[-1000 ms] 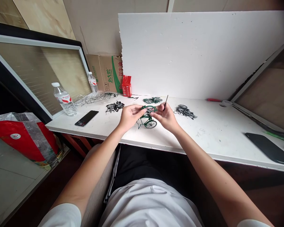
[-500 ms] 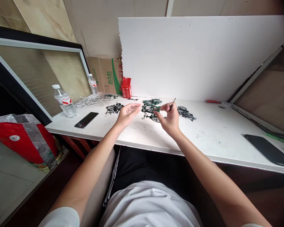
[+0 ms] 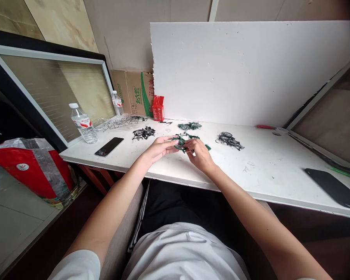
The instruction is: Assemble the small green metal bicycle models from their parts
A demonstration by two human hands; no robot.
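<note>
A small green model bicycle is held low over the white table, between my two hands. My left hand is closed on its left end, thumb and fingers at a wheel. At the middle and right of the bicycle, my right hand is pinched, knuckles up, covering part of the frame. A thin pale sliver shows by its fingertips; what it belongs to is unclear. Behind that hand a small dark green piece sticks out. Another green model bicycle lies just beyond my hands.
Black model bicycles lie left and right on the table. A phone, water bottle, black parts frames and red box are leftward. A dark flat object lies right.
The green bicycle has turned and come lower. My left hand, open beside it before, has closed on it. My right hand has rolled knuckles up; the thin dark stick it held no longer shows clearly.
</note>
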